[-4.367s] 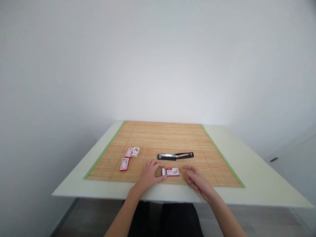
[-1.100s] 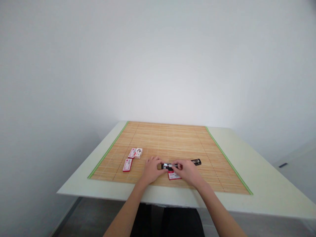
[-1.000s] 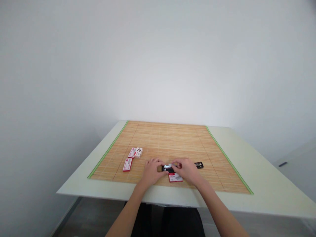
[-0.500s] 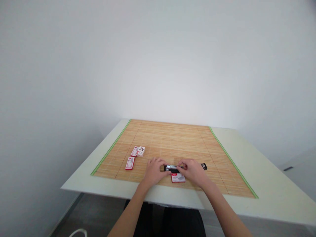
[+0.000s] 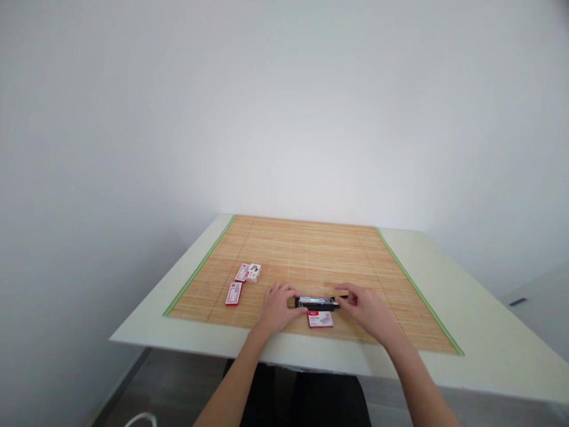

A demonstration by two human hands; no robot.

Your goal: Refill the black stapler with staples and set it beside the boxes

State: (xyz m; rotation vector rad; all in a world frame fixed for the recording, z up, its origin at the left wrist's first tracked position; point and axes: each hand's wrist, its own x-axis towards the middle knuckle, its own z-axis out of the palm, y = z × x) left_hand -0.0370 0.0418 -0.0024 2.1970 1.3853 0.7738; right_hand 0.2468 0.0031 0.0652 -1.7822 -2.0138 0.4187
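An opened black stapler [image 5: 316, 305] with a silver metal channel lies sideways on the bamboo mat. My left hand [image 5: 278, 305] grips its left end, index finger on the far side and thumb on the near side. At the other end, my right hand [image 5: 362, 305] has its fingers around the hinge part. One fingertip touches the stapler there and the index finger is stretched out above it; part of that end is hidden by the hand. Just in front of the stapler lies a red and white staple box [image 5: 320, 319].
The bamboo mat [image 5: 306, 249] with green edging covers the middle of a white table [image 5: 480, 332]. To the left lie two flat red and white boxes, one nearer [image 5: 233, 294] and one farther [image 5: 242, 272], beside a small white box [image 5: 253, 272]. A white wall stands behind.
My right hand has moved right along the stapler, from the metal channel to the hinge end, uncovering the channel. My left hand has stayed in place.
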